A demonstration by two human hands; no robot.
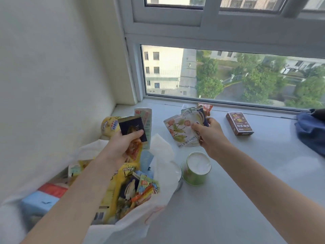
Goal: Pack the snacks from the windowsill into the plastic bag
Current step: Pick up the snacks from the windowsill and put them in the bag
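Head camera looks down at our two bare arms, both reaching out over the windowsill (237, 199). Our left hand (123, 145) is up over the plastic bag (163, 166). Its thumb and curled fingers pinch a dark packet (131, 126), with an orange packet (135, 149) held under it. Our right hand (210, 135) is stretched farther out. Its thumb presses on the front of a bunch of flowery packets (181, 132) and its fingers curl round the back. The white bag sits open by the wall (52, 67), stuffed with bright snacks. A yellow packet (109, 126) and a tall pale packet (146, 118) stand behind our left hand. A green cup (196, 170) sits just beside the bag, under our right wrist. A red packet (206, 107) peeks out behind the flowery ones. A brown box (239, 123) lies to the right, and a blue cloth (311, 132) lies at the edge. The sill is pale grey, and trees and buildings show through the window (228, 76).
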